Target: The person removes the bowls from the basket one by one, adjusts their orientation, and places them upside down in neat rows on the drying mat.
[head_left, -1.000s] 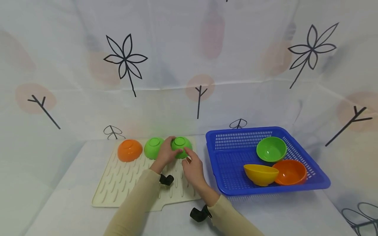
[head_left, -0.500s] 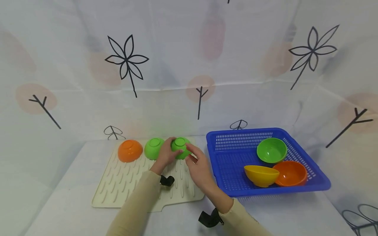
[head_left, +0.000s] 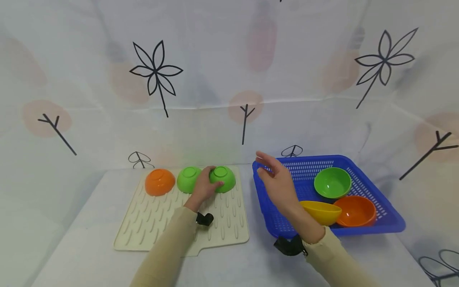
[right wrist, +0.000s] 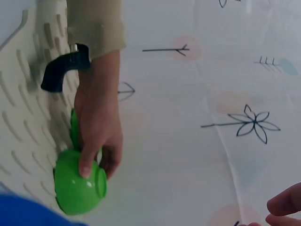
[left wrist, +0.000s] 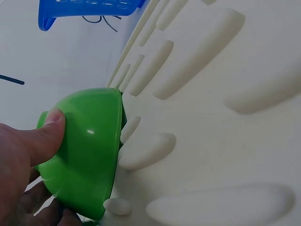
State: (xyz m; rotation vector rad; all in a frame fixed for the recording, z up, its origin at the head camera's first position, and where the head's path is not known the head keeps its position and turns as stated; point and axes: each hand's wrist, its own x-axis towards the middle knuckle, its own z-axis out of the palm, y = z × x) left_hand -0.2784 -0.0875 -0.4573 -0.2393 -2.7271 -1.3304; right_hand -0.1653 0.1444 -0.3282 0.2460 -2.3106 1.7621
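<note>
At the back right of a cream drying mat (head_left: 143,229), my left hand (head_left: 205,187) grips a green bowl (head_left: 226,181) that lies upside down. The left wrist view has its thumb (left wrist: 52,128) pressed on the bowl's outer side near the foot ring, with fingers curled below. A second upside-down green bowl (head_left: 185,181) sits just left, partly behind that hand. Farther left rests an upturned orange bowl (head_left: 159,182). My right hand (head_left: 281,189) is raised over the left side of a blue basket (head_left: 259,195), fingers loosely bent and holding nothing.
Inside the basket are a green bowl (head_left: 332,182), an orange bowl (head_left: 356,211) and a tilted yellow bowl (head_left: 324,213), which my right forearm partly covers. A patterned white cloth (head_left: 201,135) hangs behind the table. Each wrist carries a black camera mount.
My right hand has drawn away from the green bowl, moving right and up to the basket's left side. The left hand keeps its grip, and the bowls stay where they were.
</note>
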